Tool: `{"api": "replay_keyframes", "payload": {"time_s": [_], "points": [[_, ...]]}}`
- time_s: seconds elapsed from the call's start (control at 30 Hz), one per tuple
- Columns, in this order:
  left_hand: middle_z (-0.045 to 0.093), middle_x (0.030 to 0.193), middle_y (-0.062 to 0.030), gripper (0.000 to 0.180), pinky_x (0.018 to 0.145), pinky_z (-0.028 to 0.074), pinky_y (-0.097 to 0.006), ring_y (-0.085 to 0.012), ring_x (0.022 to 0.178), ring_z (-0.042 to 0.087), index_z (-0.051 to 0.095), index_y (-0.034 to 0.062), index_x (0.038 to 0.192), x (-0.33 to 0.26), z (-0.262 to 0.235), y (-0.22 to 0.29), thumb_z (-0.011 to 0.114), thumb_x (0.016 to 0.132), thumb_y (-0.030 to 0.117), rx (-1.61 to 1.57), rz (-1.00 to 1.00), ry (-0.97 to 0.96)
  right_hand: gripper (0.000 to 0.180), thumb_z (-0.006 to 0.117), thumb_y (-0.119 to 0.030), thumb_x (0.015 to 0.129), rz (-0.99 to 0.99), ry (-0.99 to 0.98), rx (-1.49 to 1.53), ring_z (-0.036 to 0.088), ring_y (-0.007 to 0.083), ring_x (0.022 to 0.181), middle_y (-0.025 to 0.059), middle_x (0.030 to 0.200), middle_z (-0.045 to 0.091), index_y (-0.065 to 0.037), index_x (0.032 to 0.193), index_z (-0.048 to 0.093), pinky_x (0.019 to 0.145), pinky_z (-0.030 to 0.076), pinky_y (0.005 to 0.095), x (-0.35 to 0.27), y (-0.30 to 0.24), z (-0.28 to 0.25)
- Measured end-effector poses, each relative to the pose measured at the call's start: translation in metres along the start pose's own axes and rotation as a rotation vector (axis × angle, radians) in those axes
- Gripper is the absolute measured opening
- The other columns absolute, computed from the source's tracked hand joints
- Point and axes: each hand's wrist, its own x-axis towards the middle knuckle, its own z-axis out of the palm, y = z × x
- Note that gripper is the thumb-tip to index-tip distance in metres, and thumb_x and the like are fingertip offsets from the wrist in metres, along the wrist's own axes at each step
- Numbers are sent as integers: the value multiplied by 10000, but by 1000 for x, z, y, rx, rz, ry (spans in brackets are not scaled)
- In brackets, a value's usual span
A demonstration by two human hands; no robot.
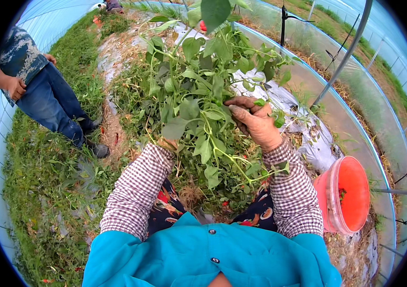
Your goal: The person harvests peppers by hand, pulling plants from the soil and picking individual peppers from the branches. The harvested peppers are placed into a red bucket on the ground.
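Observation:
A leafy green plant (198,76) with long thin stems rises in front of me at the centre of the view. My right hand (254,122) is closed around some of its stems at centre right, fingers curled into the foliage. My left hand is hidden behind the leaves; only its checked sleeve (139,184) reaches up to the plant's lower left. I cannot see what that hand does. Small red bits lie among the cut stems on the ground below.
An orange-red bucket (344,196) stands on the ground at my right. Another person in jeans (50,98) stands on the grass at the left. Grey plastic mulch (289,103) and a metal hoop pole (342,57) lie beyond the plant. Greenhouse film walls curve on both sides.

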Motion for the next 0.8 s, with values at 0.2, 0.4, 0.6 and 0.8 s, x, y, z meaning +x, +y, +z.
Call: {"api": "replay_keyframes", "payload": {"time_s": [0.2,0.4,0.6,0.8], "points": [[420,1232,-89,471,876,400,-308,-166,1038,484,325,69,1266,-10,13,-15,371,885,341,178,-163,53,319,605,-23,712,-112,138,-128,545,136,747,98,897,591,71,1005,521,685,443,248,5,12,-24],[452,1189,-71,400,912,341,-328,-186,1067,447,406,70,1199,-5,-54,-21,505,827,176,1146,139,3,175,529,-153,821,-36,534,181,355,66,421,-10,655,425,-28,943,511,349,271,214,21,13,-62],[568,1030,-64,299,743,463,-356,-184,878,561,513,50,1084,-2,37,30,535,799,137,506,208,214,165,511,-155,827,-111,697,423,385,100,499,6,673,434,-44,948,514,388,302,229,16,6,-102],[605,873,-126,307,469,547,-292,-199,613,623,530,12,1002,23,88,131,555,797,240,1,319,93,168,493,-154,831,-65,720,408,398,110,519,10,676,432,-39,953,510,399,307,240,23,26,-105]]}}
